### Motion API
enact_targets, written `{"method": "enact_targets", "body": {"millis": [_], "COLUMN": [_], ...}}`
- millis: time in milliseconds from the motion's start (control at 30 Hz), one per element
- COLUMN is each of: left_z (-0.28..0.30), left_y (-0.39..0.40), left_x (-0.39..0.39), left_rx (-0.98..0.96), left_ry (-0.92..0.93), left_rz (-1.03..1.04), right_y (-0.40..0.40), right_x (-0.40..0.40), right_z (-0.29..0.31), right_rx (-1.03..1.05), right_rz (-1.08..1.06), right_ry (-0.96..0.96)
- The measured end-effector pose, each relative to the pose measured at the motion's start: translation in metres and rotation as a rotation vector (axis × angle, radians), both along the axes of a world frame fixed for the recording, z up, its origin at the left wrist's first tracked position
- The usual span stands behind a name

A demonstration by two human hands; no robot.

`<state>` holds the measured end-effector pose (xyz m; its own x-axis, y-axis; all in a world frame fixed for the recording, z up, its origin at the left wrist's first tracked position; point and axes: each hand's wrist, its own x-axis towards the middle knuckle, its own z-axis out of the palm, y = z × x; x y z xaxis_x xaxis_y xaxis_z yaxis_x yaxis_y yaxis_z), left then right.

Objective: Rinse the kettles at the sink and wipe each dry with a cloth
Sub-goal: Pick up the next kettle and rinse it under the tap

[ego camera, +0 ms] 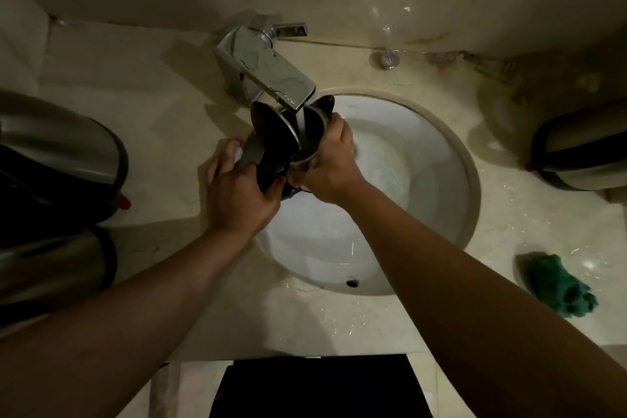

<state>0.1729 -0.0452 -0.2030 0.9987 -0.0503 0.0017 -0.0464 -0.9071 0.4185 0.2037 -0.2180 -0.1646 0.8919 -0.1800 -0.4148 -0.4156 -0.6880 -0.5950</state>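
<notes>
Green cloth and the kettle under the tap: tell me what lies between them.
In the head view, the white sink basin and the person's right forearm lie between the green cloth and the held kettle, plus a wet strip of counter.

Marble counter [163,85]: kettles [64,153], perhaps cloth [559,285].

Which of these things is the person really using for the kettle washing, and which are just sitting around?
Part of the job:
- kettle under the tap, lid open, gripped by left hand and right hand
- sink
- kettles waiting at left, lower left and right
- green cloth

Just lying about:
- small metal knob on the counter
- dark object below the counter edge
</notes>
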Motion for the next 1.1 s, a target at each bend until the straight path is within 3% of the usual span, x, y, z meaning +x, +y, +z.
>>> {"method": "enact_targets", "body": {"millis": [1100], "left_z": [0.015], "left_y": [-0.002], "left_x": [-0.002], "left_rx": [0.042], "left_ry": [0.018], "left_rz": [-0.028], "right_y": [-0.001], "right_x": [-0.008], "right_z": [-0.005], "right_rx": [0.042], "right_rz": [-0.027], "right_ry": [-0.005]}}
